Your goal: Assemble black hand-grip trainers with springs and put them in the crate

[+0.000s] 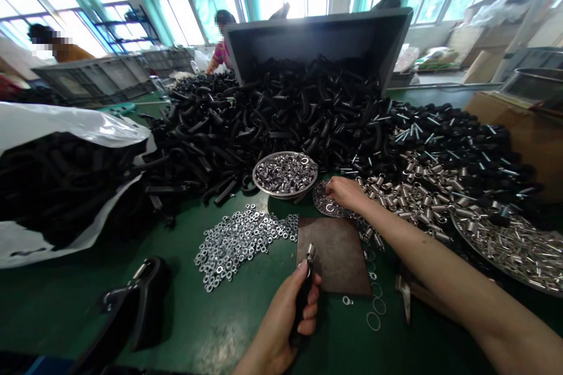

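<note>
My left hand [281,307] is wrapped round a black curved handle [301,310], held upright over the front of a brown square plate [336,258]. A small coil spring [310,251] stands at the handle's top end. My right hand [346,192] reaches into a shallow dish [318,206] of small metal parts, fingers pinched together. Whatever lies between those fingertips is hidden. Behind the plate, a round metal bowl [284,195] is heaped with shiny metal rings. Loose nuts [240,240] are spread left of the plate, and coil springs [409,199] are piled beside my right forearm.
Black handles [272,111] spill from a tipped grey crate [316,35]. At left lie a white bag [74,120] of black parts and a larger black assembly [152,293]. A tray of metal pins [514,252] sits right. Thin rings [373,321] lie near the plate. Several people work beyond.
</note>
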{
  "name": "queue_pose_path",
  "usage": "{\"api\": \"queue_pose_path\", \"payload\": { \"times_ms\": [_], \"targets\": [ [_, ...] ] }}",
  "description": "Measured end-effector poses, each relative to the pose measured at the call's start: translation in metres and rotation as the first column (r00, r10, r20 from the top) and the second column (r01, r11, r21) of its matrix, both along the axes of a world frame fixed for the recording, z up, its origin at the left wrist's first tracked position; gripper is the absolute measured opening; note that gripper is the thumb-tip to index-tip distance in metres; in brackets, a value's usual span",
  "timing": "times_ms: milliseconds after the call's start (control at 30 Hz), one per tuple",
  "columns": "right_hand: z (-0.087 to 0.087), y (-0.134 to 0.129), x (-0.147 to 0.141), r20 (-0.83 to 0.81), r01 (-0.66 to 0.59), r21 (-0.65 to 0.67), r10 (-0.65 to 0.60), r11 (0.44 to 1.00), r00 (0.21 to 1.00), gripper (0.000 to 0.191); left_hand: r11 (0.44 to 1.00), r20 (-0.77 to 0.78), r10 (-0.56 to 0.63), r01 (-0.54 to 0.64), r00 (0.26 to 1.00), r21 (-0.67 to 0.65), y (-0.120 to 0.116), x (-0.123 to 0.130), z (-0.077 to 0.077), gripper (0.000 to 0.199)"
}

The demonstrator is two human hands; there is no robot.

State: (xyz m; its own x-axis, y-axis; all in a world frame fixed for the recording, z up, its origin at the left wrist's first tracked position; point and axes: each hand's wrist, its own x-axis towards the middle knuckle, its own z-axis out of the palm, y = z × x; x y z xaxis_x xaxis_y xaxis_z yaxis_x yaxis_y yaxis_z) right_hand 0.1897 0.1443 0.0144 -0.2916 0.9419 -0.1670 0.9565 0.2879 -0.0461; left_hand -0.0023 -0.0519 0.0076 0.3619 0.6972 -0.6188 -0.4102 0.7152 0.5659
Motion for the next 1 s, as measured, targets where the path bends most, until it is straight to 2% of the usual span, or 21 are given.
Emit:
{"api": "queue_pose_path", "payload": {
  "times_ms": [233,433,567,667,767,900,1000],
  "targets": [
    [-0.004,0.004,-0.006,0.040,0.026,-0.053,-0.024,0.998,0.999,0.031,1.000,0.031,-0.003,0.003,1.000,0.006,0.004,0.002,-0.002,0.049],
    [-0.007,-0.004,0.002,-0.060,0.053,0.046,-0.050,0.998,0.997,0.031,1.000,0.046,0.027,-0.027,0.999,-0.003,0.007,0.004,-0.004,0.049],
    [-0.007,-0.001,0.012,-0.147,0.087,0.089,-0.074,0.992,0.986,0.022,0.998,0.087,0.054,-0.052,0.995,-0.028,0.007,0.006,-0.004,0.054],
    [-0.007,0.000,0.015,-0.192,0.065,0.087,-0.048,0.994,0.980,0.018,0.995,0.106,0.078,-0.071,0.991,-0.066,0.009,0.008,-0.005,0.059],
    [-0.010,-0.001,0.011,-0.196,0.041,0.072,-0.026,0.997,0.980,0.012,0.990,0.101,0.113,-0.103,0.988,-0.096,0.010,0.010,-0.005,0.059],
    [-0.016,-0.002,0.004,-0.174,0.043,0.077,-0.029,0.996,0.984,0.024,0.986,0.096,0.134,-0.123,0.986,-0.113,0.011,0.012,-0.003,0.056],
    [-0.014,-0.001,0.009,-0.159,0.067,0.111,-0.049,0.992,0.986,0.020,0.985,0.089,0.144,-0.134,0.986,-0.106,0.011,0.011,-0.003,0.054]
  ]
}}
